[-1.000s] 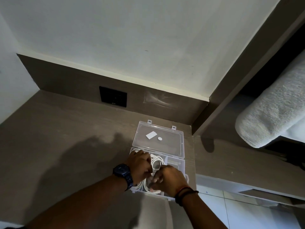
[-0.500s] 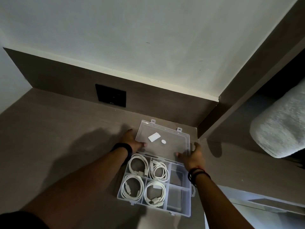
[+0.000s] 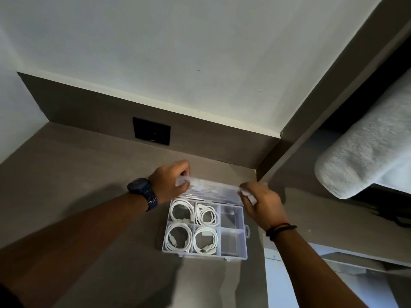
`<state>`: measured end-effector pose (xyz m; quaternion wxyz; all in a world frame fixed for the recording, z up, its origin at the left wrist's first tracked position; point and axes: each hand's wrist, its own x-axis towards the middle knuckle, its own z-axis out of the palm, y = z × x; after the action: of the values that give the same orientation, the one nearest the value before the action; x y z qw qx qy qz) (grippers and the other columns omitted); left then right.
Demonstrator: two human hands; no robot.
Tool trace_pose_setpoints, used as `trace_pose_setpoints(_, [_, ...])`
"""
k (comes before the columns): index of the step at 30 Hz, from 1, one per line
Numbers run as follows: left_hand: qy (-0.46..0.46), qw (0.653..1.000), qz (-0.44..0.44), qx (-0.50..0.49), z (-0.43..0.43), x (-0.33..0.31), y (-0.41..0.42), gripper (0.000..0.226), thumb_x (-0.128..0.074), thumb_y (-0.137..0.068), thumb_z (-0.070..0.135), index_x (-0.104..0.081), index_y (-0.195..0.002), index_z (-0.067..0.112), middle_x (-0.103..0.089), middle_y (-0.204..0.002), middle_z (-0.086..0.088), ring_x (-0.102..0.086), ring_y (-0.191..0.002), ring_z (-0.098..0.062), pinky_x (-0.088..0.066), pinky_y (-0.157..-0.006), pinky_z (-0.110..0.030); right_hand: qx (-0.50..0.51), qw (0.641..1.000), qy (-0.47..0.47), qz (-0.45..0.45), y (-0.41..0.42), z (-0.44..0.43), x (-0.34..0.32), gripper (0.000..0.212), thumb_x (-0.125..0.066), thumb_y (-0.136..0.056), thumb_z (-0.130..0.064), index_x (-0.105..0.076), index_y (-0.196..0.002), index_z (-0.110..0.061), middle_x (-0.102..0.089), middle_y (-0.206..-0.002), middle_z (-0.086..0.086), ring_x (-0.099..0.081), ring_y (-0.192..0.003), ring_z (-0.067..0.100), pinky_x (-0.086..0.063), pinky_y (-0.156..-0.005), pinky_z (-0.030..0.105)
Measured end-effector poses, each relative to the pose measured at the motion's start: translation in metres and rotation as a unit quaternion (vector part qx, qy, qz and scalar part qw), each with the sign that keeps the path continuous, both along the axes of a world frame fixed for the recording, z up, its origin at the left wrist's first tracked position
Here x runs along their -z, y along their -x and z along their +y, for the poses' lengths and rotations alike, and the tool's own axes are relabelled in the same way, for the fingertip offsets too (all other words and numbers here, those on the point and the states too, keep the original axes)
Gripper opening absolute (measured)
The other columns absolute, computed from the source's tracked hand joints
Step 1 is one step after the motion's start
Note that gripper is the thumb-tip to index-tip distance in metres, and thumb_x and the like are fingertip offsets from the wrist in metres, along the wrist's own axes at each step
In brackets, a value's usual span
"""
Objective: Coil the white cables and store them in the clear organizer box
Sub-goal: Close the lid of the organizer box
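The clear organizer box [image 3: 233, 255] sits on the brown desk near its right edge. Several coiled white cables [image 3: 180, 212] fill its left and middle compartments; the two right compartments hold nothing visible. The clear lid [image 3: 213, 192] stands partly raised on its far hinge, tilted over the back of the box. My left hand [image 3: 171, 182] pinches the lid's left corner. My right hand [image 3: 260, 202] grips the lid's right corner.
A black wall socket [image 3: 151, 131] sits in the brown back panel. A rolled grey towel [image 3: 364, 156] lies on a shelf to the right. The desk [image 3: 77, 185] stretches to the left; its edge drops off just right of the box.
Both hands left the cables, reached to the flat-open lid, took its corners, and have swung it up toward me.
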<state>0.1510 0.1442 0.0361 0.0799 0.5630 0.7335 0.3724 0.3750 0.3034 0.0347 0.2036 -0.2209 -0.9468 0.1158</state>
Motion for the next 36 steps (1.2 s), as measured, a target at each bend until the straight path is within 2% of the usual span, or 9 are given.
trace_pose_setpoints(5, [0.130, 0.979, 0.119, 0.100, -0.028, 0.019, -0.017, 0.012, -0.055, -0.080, 0.002, -0.053, -0.085, 0.013, -0.064, -0.087, -0.009, -0.059, -0.067, -0.028, -0.044, -0.054, -0.032, -0.090, 0.989, -0.065, -0.095, -0.018, -0.029, 0.008, 0.047, -0.076, -0.060, 0.004, -0.069, -0.103, -0.014, -0.075, -0.095, 0.006, -0.072, -0.077, 0.024, -0.061, -0.063, 0.036])
trace_pose_setpoints(8, [0.157, 0.962, 0.135, 0.179, -0.051, 0.037, -0.017, 0.041, -0.075, -0.070, 0.017, -0.060, -0.108, 0.017, -0.068, -0.111, -0.009, -0.068, -0.095, -0.024, -0.058, -0.071, -0.029, -0.098, 0.969, 0.013, -0.224, -0.026, -0.036, 0.023, 0.060, -0.072, -0.073, -0.024, -0.052, -0.129, -0.020, -0.059, -0.132, 0.006, -0.061, -0.112, 0.025, -0.053, -0.091, 0.041])
trace_pose_setpoints(11, [0.227, 0.918, 0.225, 0.235, -0.067, 0.047, -0.016, 0.080, -0.065, -0.063, 0.067, -0.050, -0.128, 0.021, -0.052, -0.137, -0.003, -0.045, -0.129, -0.018, -0.038, -0.105, -0.026, -0.098, 0.921, 0.073, -0.371, -0.035, -0.042, 0.044, 0.085, -0.059, -0.076, -0.059, -0.020, -0.146, -0.030, -0.015, -0.158, -0.002, -0.023, -0.141, 0.022, -0.028, -0.113, 0.039])
trace_pose_setpoints(14, [0.252, 0.899, 0.266, 0.240, -0.070, 0.056, -0.027, 0.081, -0.054, -0.058, 0.080, -0.068, -0.106, 0.016, -0.070, -0.112, -0.002, -0.062, -0.109, -0.017, -0.051, -0.091, -0.027, -0.073, 0.937, 0.089, -0.330, -0.038, -0.053, 0.057, 0.083, -0.055, -0.080, -0.060, -0.017, -0.147, -0.030, -0.006, -0.159, -0.004, -0.012, -0.144, 0.015, -0.020, -0.115, 0.034])
trace_pose_setpoints(20, [0.213, 0.912, 0.265, 0.228, -0.060, 0.078, -0.031, 0.060, -0.069, -0.055, 0.069, -0.071, -0.096, 0.026, -0.073, -0.106, 0.005, -0.065, -0.105, -0.012, -0.053, -0.084, -0.022, -0.043, 0.955, 0.098, -0.277, -0.032, -0.052, 0.062, 0.073, -0.065, -0.080, -0.048, -0.034, -0.142, -0.025, -0.022, -0.155, 0.004, -0.029, -0.140, 0.021, -0.031, -0.111, 0.038])
trace_pose_setpoints(23, [0.249, 0.909, 0.265, 0.203, -0.053, 0.085, -0.028, 0.064, -0.057, -0.072, 0.064, -0.057, -0.121, 0.023, -0.056, -0.134, -0.002, -0.046, -0.128, -0.017, -0.041, -0.102, -0.025, -0.073, 0.969, -0.007, -0.236, -0.029, -0.047, 0.062, 0.076, -0.085, -0.052, -0.052, -0.065, -0.117, -0.018, -0.063, -0.126, 0.008, -0.063, -0.109, 0.022, -0.057, -0.077, 0.035])
trace_pose_setpoints(27, [0.269, 0.895, 0.313, 0.167, -0.034, 0.084, -0.025, 0.059, -0.057, -0.073, 0.057, -0.059, -0.118, 0.019, -0.062, -0.127, -0.003, -0.053, -0.122, -0.019, -0.047, -0.095, -0.025, -0.071, 0.972, -0.059, -0.218, -0.023, -0.038, 0.073, 0.071, -0.087, -0.047, -0.052, -0.071, -0.106, -0.016, -0.072, -0.109, 0.006, -0.071, -0.092, 0.019, -0.059, -0.058, 0.029])
trace_pose_setpoints(30, [0.311, 0.879, 0.311, 0.182, -0.008, 0.095, -0.008, 0.058, -0.039, -0.092, 0.043, -0.025, -0.138, 0.012, -0.027, -0.153, -0.009, -0.018, -0.142, -0.026, -0.030, -0.109, -0.039, -0.053, 0.977, -0.028, -0.205, -0.013, -0.021, 0.083, 0.066, -0.084, -0.060, -0.041, -0.065, -0.116, -0.011, -0.068, -0.117, 0.013, -0.068, -0.100, 0.028, -0.060, -0.066, 0.038])
trace_pose_setpoints(36, [0.297, 0.897, 0.288, 0.151, 0.046, 0.098, 0.034, 0.055, -0.048, -0.089, 0.043, -0.034, -0.134, 0.015, -0.027, -0.153, -0.006, -0.017, -0.142, -0.022, -0.035, -0.106, -0.040, -0.013, 0.979, 0.062, -0.196, 0.024, 0.031, 0.095, 0.070, -0.054, -0.086, -0.053, -0.029, -0.143, -0.021, -0.029, -0.153, 0.005, -0.027, -0.140, 0.021, -0.019, -0.111, 0.031])
